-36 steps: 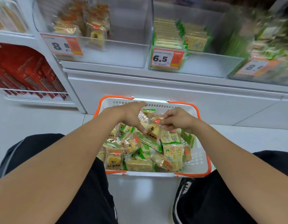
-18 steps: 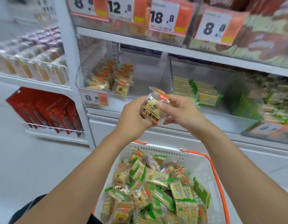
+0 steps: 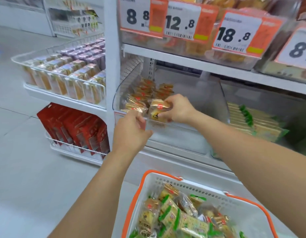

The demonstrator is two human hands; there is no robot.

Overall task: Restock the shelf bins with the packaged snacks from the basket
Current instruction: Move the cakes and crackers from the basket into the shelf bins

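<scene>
Over the clear shelf bin [image 3: 215, 100], right hand [image 3: 178, 109] pinches a snack pack [image 3: 159, 109]; left hand [image 3: 131, 129] relaxed beside it.

- Basket [image 3: 248, 210]: white, orange rim.
- Held snack [image 3: 158, 109]: golden-brown, clear wrap, red dot.
- Basket packs [image 3: 185, 220]: yellow and green.
- Price tags [image 3: 241, 32]: white, black digits, orange panels.
- Boxes [image 3: 75, 127]: red.
- Shelf [image 3: 191, 66]: white.

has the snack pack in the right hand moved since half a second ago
Yes. The clear-wrapped yellow snack pack went forward from in front of the clear plastic shelf bin to over its front edge.
</scene>
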